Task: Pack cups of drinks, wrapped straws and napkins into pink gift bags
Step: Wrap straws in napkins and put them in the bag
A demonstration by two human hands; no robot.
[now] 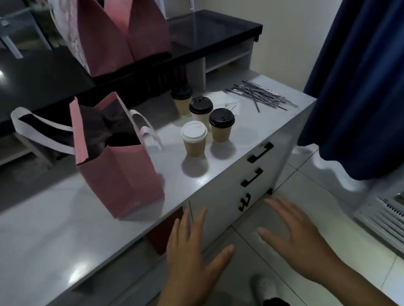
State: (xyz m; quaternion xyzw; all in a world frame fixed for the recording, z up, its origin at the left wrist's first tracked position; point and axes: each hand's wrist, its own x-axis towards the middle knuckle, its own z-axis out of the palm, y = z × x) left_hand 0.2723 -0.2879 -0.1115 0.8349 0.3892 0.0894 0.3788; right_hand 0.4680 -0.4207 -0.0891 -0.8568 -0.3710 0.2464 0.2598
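No legible text, labels or numbers anywhere

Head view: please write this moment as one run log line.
left hand open, empty | right hand open, empty | pink bag upright on counter, mouth open | four cups beside bag, unpacked | straws loose on counter

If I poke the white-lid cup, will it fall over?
It might tip: the white-lidded cup is tall, narrower at the base. Its paper-looking wall would probably dent if squeezed. On the glossy counter it may slide.
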